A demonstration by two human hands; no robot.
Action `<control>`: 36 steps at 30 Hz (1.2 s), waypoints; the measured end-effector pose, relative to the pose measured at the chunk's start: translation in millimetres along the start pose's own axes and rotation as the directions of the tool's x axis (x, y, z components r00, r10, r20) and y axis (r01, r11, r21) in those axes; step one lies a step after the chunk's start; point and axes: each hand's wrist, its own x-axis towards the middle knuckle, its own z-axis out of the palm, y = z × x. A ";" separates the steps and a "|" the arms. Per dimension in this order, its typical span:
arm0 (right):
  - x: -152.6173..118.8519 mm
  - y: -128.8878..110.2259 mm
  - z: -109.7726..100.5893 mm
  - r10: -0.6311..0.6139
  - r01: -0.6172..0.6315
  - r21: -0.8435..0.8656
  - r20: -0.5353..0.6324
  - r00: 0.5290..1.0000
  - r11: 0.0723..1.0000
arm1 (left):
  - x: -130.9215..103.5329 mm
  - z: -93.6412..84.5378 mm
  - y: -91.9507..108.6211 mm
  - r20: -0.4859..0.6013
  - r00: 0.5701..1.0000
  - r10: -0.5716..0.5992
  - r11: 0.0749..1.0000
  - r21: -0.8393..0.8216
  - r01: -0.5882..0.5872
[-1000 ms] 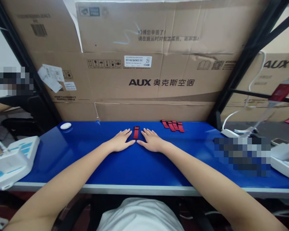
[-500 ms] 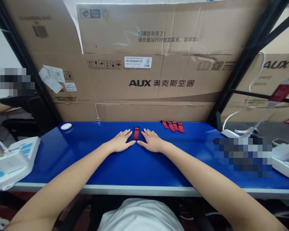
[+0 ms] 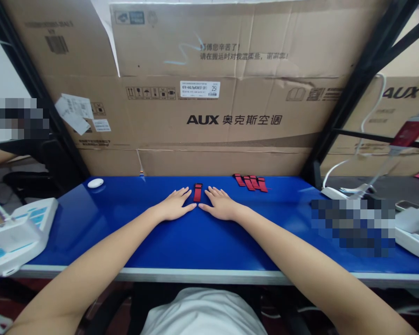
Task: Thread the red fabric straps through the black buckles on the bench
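My left hand [image 3: 175, 204] lies flat on the blue table [image 3: 195, 246], fingers spread and holding nothing. My right hand [image 3: 220, 204] rests flat opposite it, also spread, with nothing in it. Between the fingertips of both hands lies a short red strap [image 3: 198, 192] with a black piece at its far end; neither hand covers it. The thumbs point at each other just below the strap, a small gap apart. Farther back to the right, several red straps [image 3: 254, 183] with black ends lie side by side.
Cardboard [image 3: 160, 121] stands behind the table. A white round object [image 3: 95, 183] sits at the back left. White power strips lie at the left [image 3: 45, 228] and right [image 3: 412, 244] sides. A seated person [image 3: 30, 146] is partly visible at far left.
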 end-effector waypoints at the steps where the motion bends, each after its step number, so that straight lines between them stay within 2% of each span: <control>1: 0.1 -0.1 -0.2 0.001 -0.001 -0.001 0.003 1.000 1.000 | 0.0 0.0 0.0 0.001 1.000 0.000 1.000 0.004 0.000; 11: 0.2 -0.1 -1.2 0.005 -0.005 0.014 0.016 1.000 1.000 | 0.9 0.0 0.1 0.045 0.999 -0.008 0.994 0.112 0.003; 27: 0.3 -0.4 -1.4 -0.002 0.002 0.020 0.001 1.000 1.000 | -0.8 -1.9 3.3 0.025 1.000 -0.007 0.997 0.080 0.005; 31: 0.7 0.5 -4.4 -0.041 0.044 0.022 -0.105 0.994 0.999 | -1.9 -1.9 4.7 0.000 1.000 0.020 0.996 0.086 -0.019; 34: 2.7 2.7 -9.6 -0.083 0.099 0.055 -0.244 0.966 0.994 | -2.4 -1.9 7.2 -0.041 0.988 0.150 0.984 0.103 -0.145; 36: 4.4 4.9 -13.4 -0.094 0.136 0.105 -0.331 0.939 0.985 | -2.5 -2.9 10.4 -0.063 0.963 0.262 0.961 0.108 -0.255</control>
